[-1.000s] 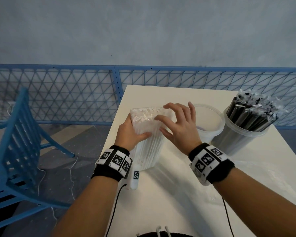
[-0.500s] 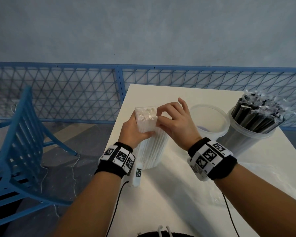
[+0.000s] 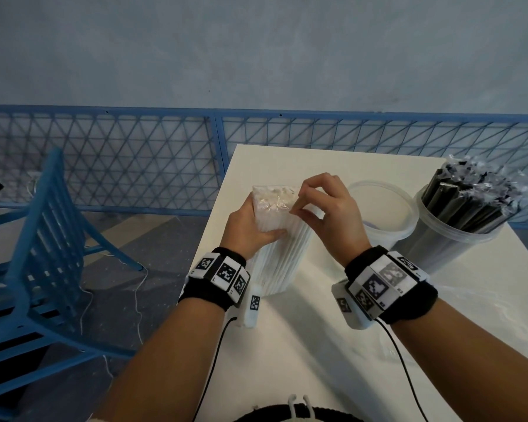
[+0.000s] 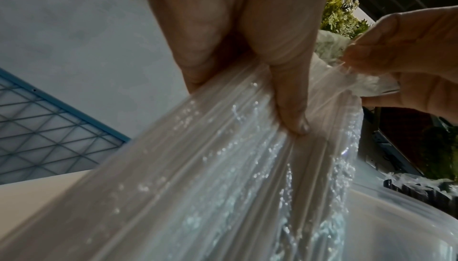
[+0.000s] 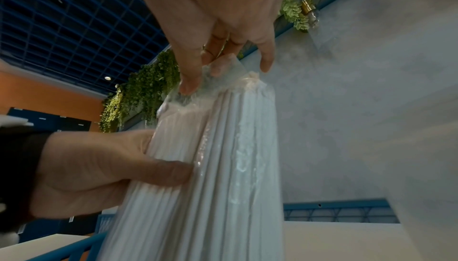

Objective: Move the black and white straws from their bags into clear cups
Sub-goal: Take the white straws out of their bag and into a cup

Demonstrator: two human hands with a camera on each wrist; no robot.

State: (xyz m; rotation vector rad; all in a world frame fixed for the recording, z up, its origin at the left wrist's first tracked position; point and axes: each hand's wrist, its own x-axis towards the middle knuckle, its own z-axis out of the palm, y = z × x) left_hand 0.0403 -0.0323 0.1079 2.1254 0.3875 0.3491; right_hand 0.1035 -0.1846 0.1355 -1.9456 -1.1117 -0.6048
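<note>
The left hand (image 3: 250,226) wraps around a clear plastic bag of white straws (image 3: 282,254) standing on the white table (image 3: 333,345). The right hand (image 3: 326,214) pinches the bag's top. Farther right stand an empty clear plastic cup (image 3: 384,208) and a clear plastic cup full of black straws (image 3: 461,217).

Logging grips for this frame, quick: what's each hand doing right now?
Left hand: grips the bag of white straws around its upper part.
Right hand: pinches the bag's clear plastic top.

No legible text; only coded square markers on wristbands (image 3: 223,274).
</note>
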